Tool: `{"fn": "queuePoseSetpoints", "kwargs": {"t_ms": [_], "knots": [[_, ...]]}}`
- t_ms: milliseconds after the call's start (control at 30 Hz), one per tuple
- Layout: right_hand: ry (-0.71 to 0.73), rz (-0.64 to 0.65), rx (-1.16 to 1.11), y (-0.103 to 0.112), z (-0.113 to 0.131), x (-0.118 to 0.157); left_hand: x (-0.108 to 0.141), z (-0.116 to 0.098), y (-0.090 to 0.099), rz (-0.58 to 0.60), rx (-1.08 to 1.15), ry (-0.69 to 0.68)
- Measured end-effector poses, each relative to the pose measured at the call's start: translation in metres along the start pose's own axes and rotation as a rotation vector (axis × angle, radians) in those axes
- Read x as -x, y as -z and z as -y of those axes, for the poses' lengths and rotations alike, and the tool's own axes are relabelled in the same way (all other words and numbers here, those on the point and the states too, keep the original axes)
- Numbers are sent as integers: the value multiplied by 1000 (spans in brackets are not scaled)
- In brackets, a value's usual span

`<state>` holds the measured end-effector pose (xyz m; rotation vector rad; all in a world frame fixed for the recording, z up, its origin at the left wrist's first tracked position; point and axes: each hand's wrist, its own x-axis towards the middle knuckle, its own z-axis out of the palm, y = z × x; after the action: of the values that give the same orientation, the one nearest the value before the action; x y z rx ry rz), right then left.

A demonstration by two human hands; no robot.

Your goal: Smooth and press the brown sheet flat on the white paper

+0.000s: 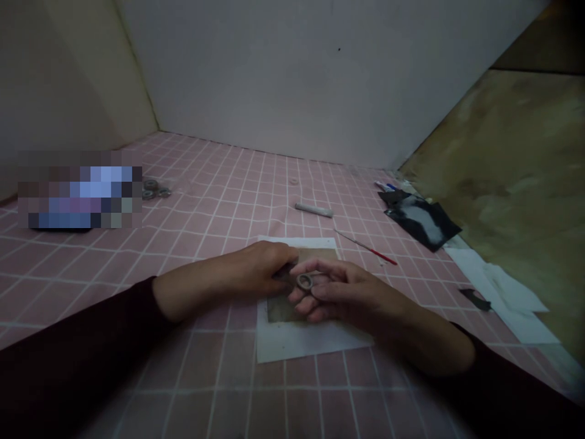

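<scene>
Above a brown-grey sheet [283, 312] on white paper [292, 347], my two hands are close together. My right hand [340, 289] is closed on a small grey ring [304, 281], gripped between thumb and fingers, with its hole facing me. Just left of the ring is my left hand [256, 271], its fingers curled down and closed. Something dark shows under its fingertips, too shadowed to name. Beyond the paper lie a grey cylinder [314, 210] and a thin tool with a red handle [381, 256].
Pink checked cloth [219, 378] covers the surface. Several grey rings [153, 188] sit far left beside a blurred-out device [86, 195]. At right are a black packet [423, 222], white sheets [507, 292] and a dark scrap [475, 299]. A pale wall [292, 79] stands behind.
</scene>
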<state>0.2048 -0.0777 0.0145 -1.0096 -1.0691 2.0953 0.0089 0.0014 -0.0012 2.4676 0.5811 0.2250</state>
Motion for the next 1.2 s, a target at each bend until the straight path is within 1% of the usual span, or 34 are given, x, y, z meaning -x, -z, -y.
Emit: {"fn": "queuePoseSetpoints", "kwargs": {"t_ms": [133, 233, 500, 767, 867, 1000, 1200], "knots": [[-20, -20, -3, 0, 0, -1, 1, 0, 1, 15, -42, 46], [-18, -26, -20, 1, 0, -1, 1, -1, 2, 14, -46, 55], [-4, -6, -38, 2, -1, 0, 1, -5, 3, 42, -78, 91], [70, -39, -32, 3, -7, -4, 1, -6, 3, 2, -47, 48], [92, -85, 23, 2, -6, -3, 1, -5, 3, 4, -46, 51], [81, -158, 135, 0, -1, -1, 1, -5, 3, 10, -40, 51], [153, -146, 378, 0, 1, 2, 1, -6, 4, 5, -26, 41]]}}
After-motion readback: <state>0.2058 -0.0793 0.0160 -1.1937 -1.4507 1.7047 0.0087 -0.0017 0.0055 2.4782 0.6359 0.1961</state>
